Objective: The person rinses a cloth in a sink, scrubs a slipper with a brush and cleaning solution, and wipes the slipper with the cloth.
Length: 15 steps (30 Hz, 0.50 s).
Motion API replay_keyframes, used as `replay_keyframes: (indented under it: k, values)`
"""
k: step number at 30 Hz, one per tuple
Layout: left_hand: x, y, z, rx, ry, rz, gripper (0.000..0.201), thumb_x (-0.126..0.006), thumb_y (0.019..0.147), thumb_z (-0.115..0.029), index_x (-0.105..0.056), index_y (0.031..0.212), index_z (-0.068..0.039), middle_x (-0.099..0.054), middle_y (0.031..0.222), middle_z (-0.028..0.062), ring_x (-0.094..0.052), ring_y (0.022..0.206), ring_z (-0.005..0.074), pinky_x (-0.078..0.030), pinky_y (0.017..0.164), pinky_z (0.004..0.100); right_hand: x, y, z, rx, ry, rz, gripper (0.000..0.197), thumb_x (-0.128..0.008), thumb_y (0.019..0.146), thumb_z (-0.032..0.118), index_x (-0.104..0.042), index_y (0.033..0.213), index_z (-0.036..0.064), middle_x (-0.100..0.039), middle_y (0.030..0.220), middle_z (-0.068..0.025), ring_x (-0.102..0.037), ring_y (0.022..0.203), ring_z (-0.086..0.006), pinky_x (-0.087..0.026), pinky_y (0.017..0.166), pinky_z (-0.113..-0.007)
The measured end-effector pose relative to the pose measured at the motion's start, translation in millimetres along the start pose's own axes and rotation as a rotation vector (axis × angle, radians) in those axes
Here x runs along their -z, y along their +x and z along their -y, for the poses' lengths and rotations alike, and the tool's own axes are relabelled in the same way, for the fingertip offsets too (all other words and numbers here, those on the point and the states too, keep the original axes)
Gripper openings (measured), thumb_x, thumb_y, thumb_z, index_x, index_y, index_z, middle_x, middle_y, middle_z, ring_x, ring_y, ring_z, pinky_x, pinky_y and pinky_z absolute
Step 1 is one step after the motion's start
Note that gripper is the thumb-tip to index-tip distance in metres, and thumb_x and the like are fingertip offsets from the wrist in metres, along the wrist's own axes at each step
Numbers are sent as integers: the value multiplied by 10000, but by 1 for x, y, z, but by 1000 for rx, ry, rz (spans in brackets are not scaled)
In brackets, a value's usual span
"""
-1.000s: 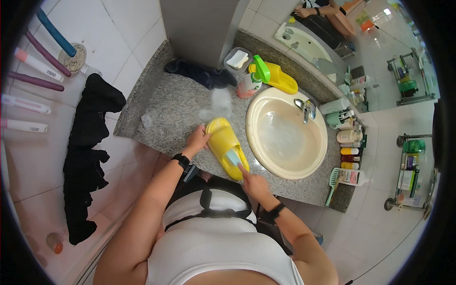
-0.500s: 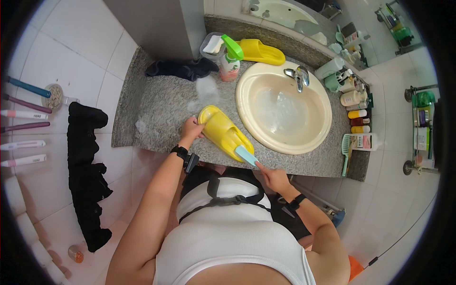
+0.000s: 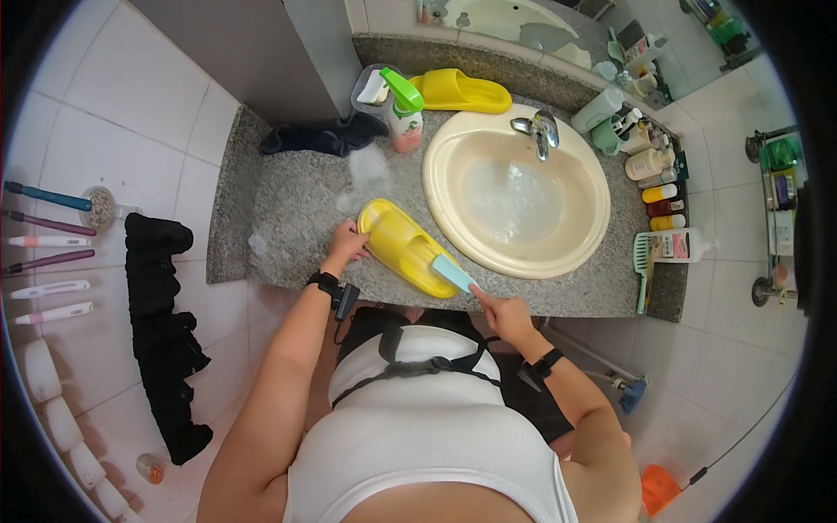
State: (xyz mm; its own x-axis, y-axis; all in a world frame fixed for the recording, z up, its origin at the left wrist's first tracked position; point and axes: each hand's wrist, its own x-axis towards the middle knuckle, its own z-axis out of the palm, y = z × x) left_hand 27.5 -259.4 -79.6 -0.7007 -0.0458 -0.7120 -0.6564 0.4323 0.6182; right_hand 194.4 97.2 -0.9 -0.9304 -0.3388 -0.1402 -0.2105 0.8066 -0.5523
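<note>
A yellow slide slipper [image 3: 397,247] lies slantwise at the counter's front, sole down, with soapy smears on its footbed. My left hand [image 3: 347,241] grips it by the heel end, fingers closed on the edge. In my right hand [image 3: 508,317] is the handle of a light blue brush [image 3: 452,274], index finger stretched along it. The brush rests against the slipper's strap near the toe end; its bristles are hidden underneath. White foam [image 3: 370,170] sits on the granite just beyond the slipper.
Right of the slipper is a cream oval sink [image 3: 443,228] with a chrome faucet [image 3: 545,131] and sudsy water. Behind stand a green-topped spray bottle [image 3: 406,122], another yellow slipper [image 3: 466,91] and a dark cloth [image 3: 323,138]. Toiletries [image 3: 649,163] line the right wall.
The brush has slid a little up the slipper, from the toe edge onto the strap. My left hand keeps its hold on the heel. The whole view has shifted slightly.
</note>
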Motion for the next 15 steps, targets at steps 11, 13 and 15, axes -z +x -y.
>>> replay_keyframes:
  k: [11,13,15]
  values:
    - [-6,-11,-12,7,39,-41,175,-636,881,-141,-487,831,-64,-664,755,120,-701,602,211,-525,483,327,-28,105,40,52,-99,-44,473,-551,857,136,-554,1326,201,-615,630,-157,-598,527,-349,-466,514,-467]
    - [-1,-11,-8,-3,39,-39,163,-627,889,-144,-493,865,-55,-666,767,126,-700,596,217,-523,467,325,-7,61,23,38,-61,36,511,-548,841,122,-540,1343,219,-625,640,-130,-599,513,-328,-467,513,-455]
    - [-4,-11,-5,-15,45,-24,156,-618,898,-147,-499,899,-47,-669,780,131,-698,589,224,-521,451,324,8,16,14,-1,-42,78,525,-552,837,120,-536,1350,229,-621,636,-123,-601,514,-319,-463,512,-453]
